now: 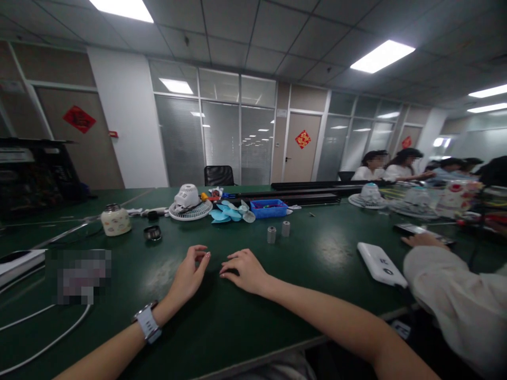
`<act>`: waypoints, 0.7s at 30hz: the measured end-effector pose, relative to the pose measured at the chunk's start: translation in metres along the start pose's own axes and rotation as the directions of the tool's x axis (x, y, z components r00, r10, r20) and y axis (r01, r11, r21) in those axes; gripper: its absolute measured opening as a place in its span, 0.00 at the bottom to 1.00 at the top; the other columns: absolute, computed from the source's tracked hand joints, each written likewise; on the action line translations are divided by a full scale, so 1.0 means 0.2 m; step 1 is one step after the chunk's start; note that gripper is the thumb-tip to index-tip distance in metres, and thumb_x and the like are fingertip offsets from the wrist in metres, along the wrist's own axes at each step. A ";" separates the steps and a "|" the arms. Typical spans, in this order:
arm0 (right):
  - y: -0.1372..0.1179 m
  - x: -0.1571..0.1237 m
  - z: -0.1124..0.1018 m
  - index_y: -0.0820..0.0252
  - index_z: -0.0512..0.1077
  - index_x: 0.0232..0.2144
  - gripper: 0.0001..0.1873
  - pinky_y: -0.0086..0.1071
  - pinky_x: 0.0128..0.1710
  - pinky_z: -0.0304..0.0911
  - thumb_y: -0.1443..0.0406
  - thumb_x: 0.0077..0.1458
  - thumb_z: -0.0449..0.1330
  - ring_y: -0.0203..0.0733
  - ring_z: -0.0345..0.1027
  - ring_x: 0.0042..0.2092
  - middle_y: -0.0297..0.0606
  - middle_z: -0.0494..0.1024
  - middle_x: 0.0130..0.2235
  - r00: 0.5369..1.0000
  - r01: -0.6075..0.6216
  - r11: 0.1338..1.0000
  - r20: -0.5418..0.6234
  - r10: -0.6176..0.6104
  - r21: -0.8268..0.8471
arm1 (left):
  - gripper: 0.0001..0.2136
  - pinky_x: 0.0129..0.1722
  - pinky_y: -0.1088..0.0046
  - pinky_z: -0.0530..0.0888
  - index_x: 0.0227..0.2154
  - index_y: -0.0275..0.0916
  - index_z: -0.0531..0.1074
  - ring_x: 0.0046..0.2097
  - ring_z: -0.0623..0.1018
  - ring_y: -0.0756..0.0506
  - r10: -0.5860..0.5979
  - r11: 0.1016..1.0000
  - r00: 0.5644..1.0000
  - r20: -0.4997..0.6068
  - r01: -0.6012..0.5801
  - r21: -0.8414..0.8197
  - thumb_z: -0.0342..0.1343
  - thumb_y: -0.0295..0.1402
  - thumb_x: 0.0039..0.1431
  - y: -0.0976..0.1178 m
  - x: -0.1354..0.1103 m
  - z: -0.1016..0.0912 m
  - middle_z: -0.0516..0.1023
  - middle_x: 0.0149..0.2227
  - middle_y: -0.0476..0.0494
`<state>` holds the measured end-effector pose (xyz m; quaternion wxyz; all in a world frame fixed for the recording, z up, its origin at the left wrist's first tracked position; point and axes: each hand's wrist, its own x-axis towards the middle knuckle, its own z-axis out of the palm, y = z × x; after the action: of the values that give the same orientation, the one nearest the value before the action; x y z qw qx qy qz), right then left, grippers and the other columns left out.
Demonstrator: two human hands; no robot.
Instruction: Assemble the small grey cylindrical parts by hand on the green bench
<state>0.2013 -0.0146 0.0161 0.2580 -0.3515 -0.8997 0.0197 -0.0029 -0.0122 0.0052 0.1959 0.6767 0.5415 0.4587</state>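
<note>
My left hand (194, 272), with a watch (147, 321) on its wrist, rests on the green table (222, 327). Its fingers are loosely bent, with a gap to the thumb and nothing held. Facing it a short way to the right is my right hand (245, 272), also empty, fingers loosely curved over the tabletop. Beyond my right hand stand two small grey metal cylinders (271, 235), upright and apart from it. Farther back lie light-blue fan blades (227, 212) beside a blue tray (269, 209) of small parts.
At the left are a cream bottle (115, 220), a dark round cap (152, 234) and white cables (63, 343). A white fan housing (188, 203) sits at the back. To the right lies a white power bank (381, 264), near another person's sleeve (447, 290) and hand on a phone.
</note>
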 end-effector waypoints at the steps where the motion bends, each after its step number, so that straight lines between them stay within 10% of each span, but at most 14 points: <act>1: 0.02 0.00 -0.03 0.51 0.77 0.41 0.09 0.38 0.52 0.54 0.61 0.59 0.59 0.41 0.67 0.52 0.33 0.80 0.45 0.999 -0.002 1.000 -0.036 0.001 -0.010 | 0.23 0.39 0.62 0.74 0.47 0.37 0.63 0.41 0.78 0.40 0.000 1.000 1.000 0.003 0.000 0.004 0.48 0.50 0.57 0.01 0.00 0.00 0.77 0.42 0.37; 5: 0.22 0.00 -0.23 0.53 0.76 0.42 0.11 0.38 0.52 0.54 0.61 0.62 0.55 0.42 0.69 0.48 0.37 0.80 0.44 0.939 -0.171 0.982 -0.316 0.138 -0.078 | 0.23 0.37 0.63 0.74 0.47 0.38 0.63 0.39 0.79 0.41 0.008 1.000 1.000 0.021 -0.008 0.030 0.48 0.51 0.57 0.02 -0.01 -0.01 0.78 0.42 0.38; 12: 0.71 -0.12 -0.50 0.56 0.76 0.44 0.16 0.37 0.47 0.57 0.61 0.63 0.51 0.46 0.71 0.44 0.41 0.80 0.43 0.660 -0.665 0.722 -0.602 0.450 -0.189 | 0.23 0.38 0.63 0.74 0.49 0.38 0.62 0.39 0.78 0.41 0.002 0.999 0.999 0.048 -0.004 0.040 0.46 0.51 0.59 -0.02 0.00 0.00 0.77 0.43 0.38; 21: 0.85 -0.16 -0.43 0.51 0.79 0.40 0.14 0.33 0.41 0.60 0.60 0.60 0.53 0.44 0.74 0.41 0.37 0.82 0.40 0.671 -0.720 0.649 -0.482 0.563 -0.244 | 0.24 0.39 0.62 0.74 0.49 0.37 0.62 0.40 0.77 0.41 -0.036 0.999 0.997 0.068 0.035 0.012 0.47 0.51 0.57 0.03 -0.02 -0.02 0.76 0.44 0.36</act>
<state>0.3685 0.0810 0.0395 0.3142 -0.6957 -0.6295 -0.1453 -0.0021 -0.0186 0.0104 0.2188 0.6833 0.5488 0.4290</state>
